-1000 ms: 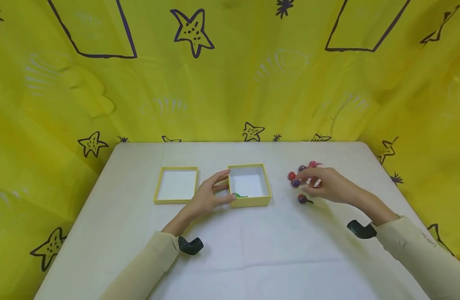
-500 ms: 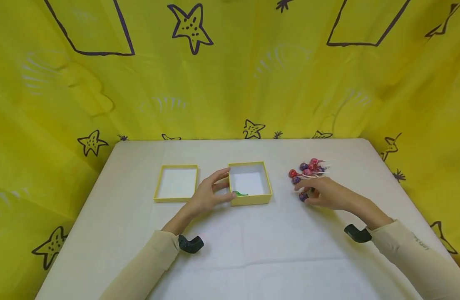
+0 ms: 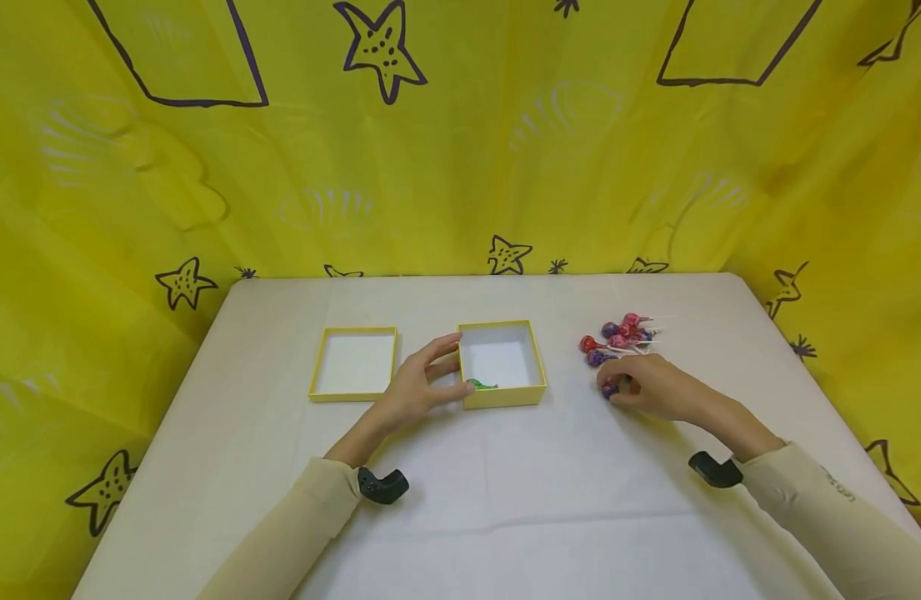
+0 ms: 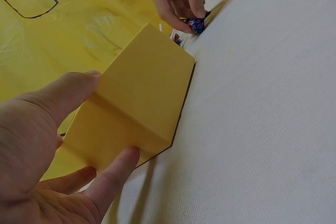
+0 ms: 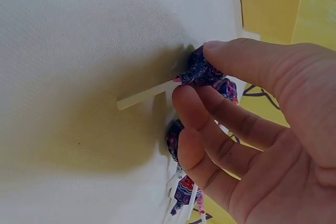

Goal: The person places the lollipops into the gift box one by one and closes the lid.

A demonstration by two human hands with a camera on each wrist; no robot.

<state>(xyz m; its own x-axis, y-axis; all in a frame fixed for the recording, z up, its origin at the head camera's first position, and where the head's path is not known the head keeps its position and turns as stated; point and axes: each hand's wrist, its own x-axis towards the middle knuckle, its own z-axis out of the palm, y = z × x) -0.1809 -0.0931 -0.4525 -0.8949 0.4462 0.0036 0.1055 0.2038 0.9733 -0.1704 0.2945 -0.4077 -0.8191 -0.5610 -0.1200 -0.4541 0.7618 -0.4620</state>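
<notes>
Your right hand (image 3: 658,387) pinches a dark-wrapped lollipop (image 5: 197,72) at its head, on the near side of the pile of lollipops (image 3: 623,330), right of the yellow box (image 3: 505,398) — press firmly enough that the wrapper doesn't slip, and leave the white stick (image 5: 144,96) free. Your left hand (image 3: 413,390) grasps nothing, its spread fingers touching the box's left side — light, even pressure should stop it sliding on the desk (image 3: 520,483)
</notes>
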